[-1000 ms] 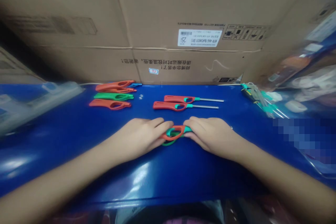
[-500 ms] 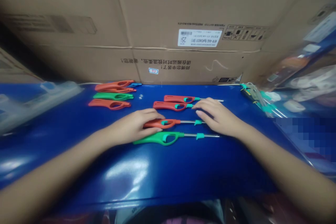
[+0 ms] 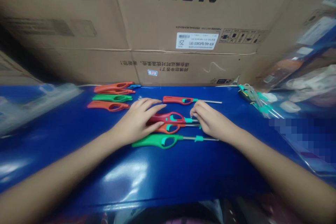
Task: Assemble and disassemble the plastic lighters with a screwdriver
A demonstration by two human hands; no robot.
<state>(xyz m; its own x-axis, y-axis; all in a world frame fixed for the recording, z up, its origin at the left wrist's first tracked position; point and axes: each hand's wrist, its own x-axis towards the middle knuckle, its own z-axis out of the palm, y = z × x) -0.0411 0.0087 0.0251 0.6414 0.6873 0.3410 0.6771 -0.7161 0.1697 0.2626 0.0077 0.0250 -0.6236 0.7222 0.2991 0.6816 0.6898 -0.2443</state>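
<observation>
A red long-neck gas lighter (image 3: 177, 117) lies in my left hand (image 3: 139, 119), whose fingers and thumb close round its handle. My right hand (image 3: 211, 119) has its fingers curled in a pinch at the metal tube of that lighter; the tip is hidden behind them. Just below lies an orange gas lighter (image 3: 178, 126), its handle partly covered by my left hand. Nearest me is a green gas lighter (image 3: 157, 141) with a turquoise piece (image 3: 198, 138) midway along its tube. Another red gas lighter (image 3: 174, 100) rests beyond my hands.
Several tubeless lighter handles (image 3: 111, 98) lie at the left on the blue table (image 3: 162, 171). A large cardboard box (image 3: 126, 38) stands behind. Metal tubes with turquoise pieces (image 3: 258, 103) and a clear bag (image 3: 309, 84) are at the right, clear plastic (image 3: 57, 94) at the left.
My left hand has shifted from the orange lighter to the nearer red one, which has come toward me beside the orange one. My right hand's fingers have curled in at its tube.
</observation>
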